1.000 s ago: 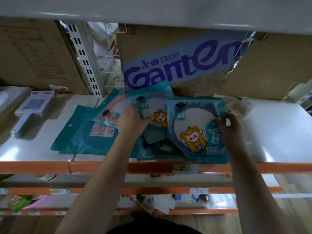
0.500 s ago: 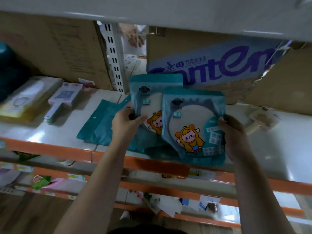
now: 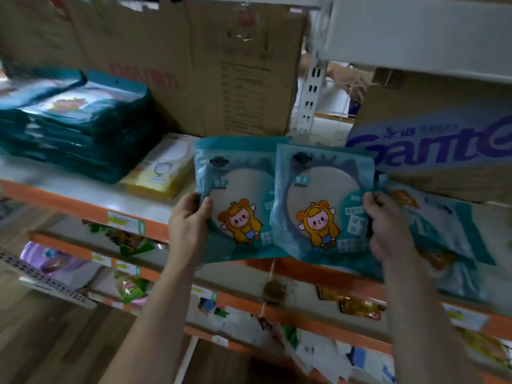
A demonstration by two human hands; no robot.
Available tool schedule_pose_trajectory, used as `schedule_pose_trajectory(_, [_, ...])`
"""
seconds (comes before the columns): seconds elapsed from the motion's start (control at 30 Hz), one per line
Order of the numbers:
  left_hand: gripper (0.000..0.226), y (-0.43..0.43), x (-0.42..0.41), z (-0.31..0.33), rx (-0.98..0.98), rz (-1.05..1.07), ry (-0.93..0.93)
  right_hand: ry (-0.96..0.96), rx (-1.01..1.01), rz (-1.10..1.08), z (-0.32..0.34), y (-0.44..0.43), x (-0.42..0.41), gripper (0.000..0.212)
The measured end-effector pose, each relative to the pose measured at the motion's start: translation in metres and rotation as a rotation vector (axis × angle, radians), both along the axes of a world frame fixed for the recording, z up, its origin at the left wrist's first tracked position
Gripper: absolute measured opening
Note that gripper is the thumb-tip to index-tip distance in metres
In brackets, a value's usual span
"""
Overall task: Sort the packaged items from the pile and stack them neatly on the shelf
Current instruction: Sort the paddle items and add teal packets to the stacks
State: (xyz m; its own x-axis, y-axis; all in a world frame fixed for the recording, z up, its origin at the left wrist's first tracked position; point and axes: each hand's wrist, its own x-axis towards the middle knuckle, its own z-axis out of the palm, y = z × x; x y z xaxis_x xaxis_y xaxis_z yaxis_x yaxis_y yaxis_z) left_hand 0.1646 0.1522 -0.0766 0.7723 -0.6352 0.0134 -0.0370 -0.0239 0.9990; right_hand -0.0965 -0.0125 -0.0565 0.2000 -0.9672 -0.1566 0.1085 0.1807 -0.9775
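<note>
Head view: left hand (image 3: 191, 225) pinches left packet (image 3: 238, 195), right hand (image 3: 388, 225) right packet (image 3: 321, 195), by outer edges.

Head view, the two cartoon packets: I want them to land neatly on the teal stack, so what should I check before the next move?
1. Left hand grips left packet: ok.
2. Right hand grips right packet: ok.
3. Both prints face the same way: ok.
4. Packets squared together: not ok, they overlap only along one edge.
5. Teal stack holds the same product: cannot tell, blurred.
6. Pile at right emptied: not ok, packets remain.
</note>
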Motion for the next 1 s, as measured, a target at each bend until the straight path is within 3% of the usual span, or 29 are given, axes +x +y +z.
schedule_pose_trajectory(0.17, [0.011, 0.041, 0.077, 0.01, -0.049, -0.026, -0.042, 0.015, -0.039, -0.069, 0.001, 0.04, 0.076, 0.013])
schedule_pose_trajectory(0.33, [0.011, 0.062, 0.13, 0.012, -0.019, -0.034, -0.036, 0.023, 0.045, -0.071, -0.001, 0.065, 0.131, 0.018])
schedule_pose_trajectory(1.0, [0.032, 0.016, 0.298, 0.072, -0.098, 0.158, -0.33, 0.005, 0.033, 0.053, 0.017, -0.004, 0.285, 0.027])
